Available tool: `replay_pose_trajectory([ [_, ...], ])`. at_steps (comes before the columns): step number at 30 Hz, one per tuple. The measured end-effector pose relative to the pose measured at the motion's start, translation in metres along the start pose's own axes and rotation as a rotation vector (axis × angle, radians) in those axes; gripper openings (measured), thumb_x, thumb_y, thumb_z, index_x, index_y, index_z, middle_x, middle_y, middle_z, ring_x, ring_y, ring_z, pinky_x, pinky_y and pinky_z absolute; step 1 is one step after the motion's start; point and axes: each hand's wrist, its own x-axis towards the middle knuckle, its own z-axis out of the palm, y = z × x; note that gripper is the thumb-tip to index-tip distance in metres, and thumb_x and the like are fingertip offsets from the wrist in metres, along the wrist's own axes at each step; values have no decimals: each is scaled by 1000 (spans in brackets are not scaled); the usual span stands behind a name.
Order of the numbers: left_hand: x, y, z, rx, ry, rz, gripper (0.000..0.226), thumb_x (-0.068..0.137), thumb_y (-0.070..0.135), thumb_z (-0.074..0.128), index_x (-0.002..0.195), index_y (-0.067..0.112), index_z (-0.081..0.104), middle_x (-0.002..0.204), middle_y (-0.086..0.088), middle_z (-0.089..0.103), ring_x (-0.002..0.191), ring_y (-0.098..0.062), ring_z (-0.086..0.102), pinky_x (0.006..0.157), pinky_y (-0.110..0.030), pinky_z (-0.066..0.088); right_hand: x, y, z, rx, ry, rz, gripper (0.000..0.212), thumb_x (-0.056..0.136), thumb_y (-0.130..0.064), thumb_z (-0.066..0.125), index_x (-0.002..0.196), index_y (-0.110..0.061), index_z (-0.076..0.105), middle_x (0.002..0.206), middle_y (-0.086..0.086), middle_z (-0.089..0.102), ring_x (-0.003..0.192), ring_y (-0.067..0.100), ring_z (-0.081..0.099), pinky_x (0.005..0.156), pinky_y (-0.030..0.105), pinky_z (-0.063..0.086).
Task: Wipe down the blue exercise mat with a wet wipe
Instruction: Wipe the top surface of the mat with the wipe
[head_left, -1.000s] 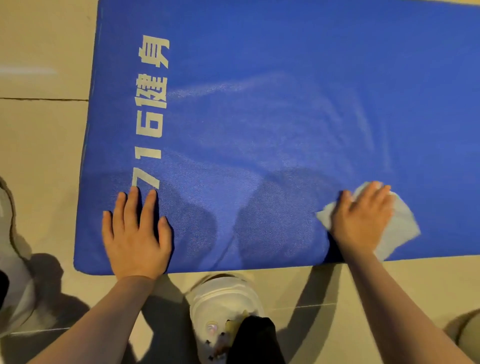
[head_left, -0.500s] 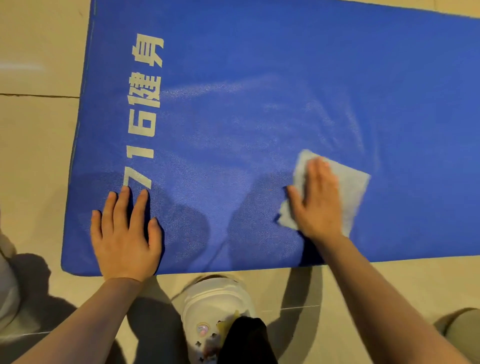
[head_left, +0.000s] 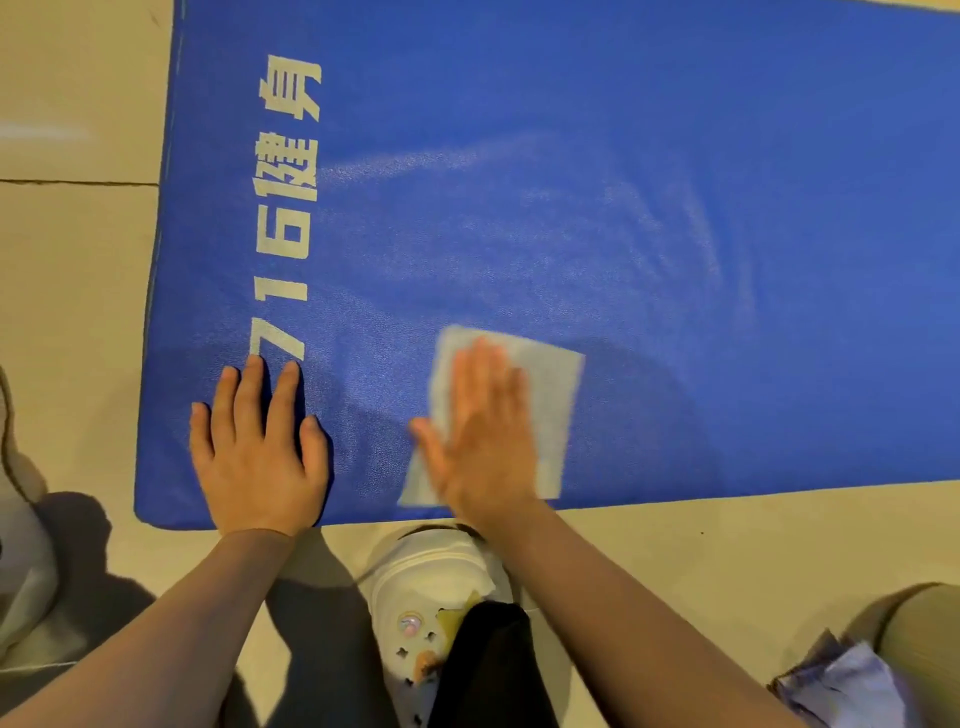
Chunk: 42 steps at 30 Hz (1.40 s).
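Head view: wiping is underway; the right hand (head_left: 485, 436) presses the wipe (head_left: 545, 410) flat-fingered near the mat's (head_left: 623, 156) front edge, the left hand (head_left: 260, 447) flat beside it. Next, probably unwiped areas farther in.

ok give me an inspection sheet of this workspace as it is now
surface: beige tiled floor, a seam line visible
job's things: blue padded exercise mat with pale printed lettering; white rectangular wet wipe flat on its near edge
clutter: crumpled bluish cloth at bottom right
hands: left hand flat on mat; right hand pressing the wipe, fingers straight
cables: nothing seen
surroundings: white perforated clog shoe at mat's edge
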Motion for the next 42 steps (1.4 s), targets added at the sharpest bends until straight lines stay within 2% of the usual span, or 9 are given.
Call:
replay_pose_trajectory([
  [3,-1,-1,0,-1,17,11,55,96,36,33,142,9,51,149,-21,45,139,-41,37,113,-57,22,2,-23,1,51,-52,-356,73,97,-54,35,148,-3,37,157,15,30,148,29,22,119,48,22],
  [5,0,-1,0,-6,15,10,55,96,35,33,141,9,51,148,-21,45,139,-42,37,113,-56,22,3,-5,-2,48,0,-333,71,96,-53,39,146,-3,42,155,15,36,146,27,28,117,46,26],
  [10,-1,0,-2,-13,13,6,56,95,36,33,140,8,52,147,-23,46,138,-43,37,114,-55,22,-14,98,-24,-9,30,282,80,97,-62,21,154,-7,25,161,10,21,149,24,15,121,42,9],
  [13,-1,0,-3,-19,9,9,56,95,36,34,140,8,53,146,-23,46,137,-43,38,114,-55,22,-21,156,-44,-37,84,607,86,91,-62,17,152,-1,26,159,19,24,147,32,20,118,51,13],
  [18,-1,1,-3,-22,1,8,56,95,36,34,140,7,53,146,-24,47,137,-43,38,113,-56,23,-10,146,-45,3,160,925,91,89,-62,9,152,3,21,159,22,20,148,36,17,117,54,12],
  [27,2,-1,-7,-48,-61,13,57,95,40,36,139,8,53,147,-22,45,139,-42,36,114,-57,21,24,7,-7,68,-55,-229,68,98,-54,30,148,-9,39,157,11,33,147,28,25,118,46,14],
  [35,-16,-23,-25,-131,-305,606,63,95,60,39,144,21,50,157,-9,35,148,-29,26,120,-54,12,22,98,-53,110,-43,116,71,95,-65,23,155,-26,24,164,1,13,151,21,8,121,46,0],
  [39,-14,-36,-21,44,-343,768,79,90,74,33,153,26,30,161,-14,25,149,-36,19,117,-61,15,-27,106,-63,142,-113,-70,75,91,-67,42,151,-22,37,161,4,23,148,24,21,118,55,19],
  [42,-12,-37,-18,152,-361,806,73,94,70,25,154,27,27,160,-17,27,147,-40,22,114,-63,20,-62,101,-49,6,-190,-225,85,87,-75,42,151,-20,35,161,6,24,150,27,18,117,59,15],
])
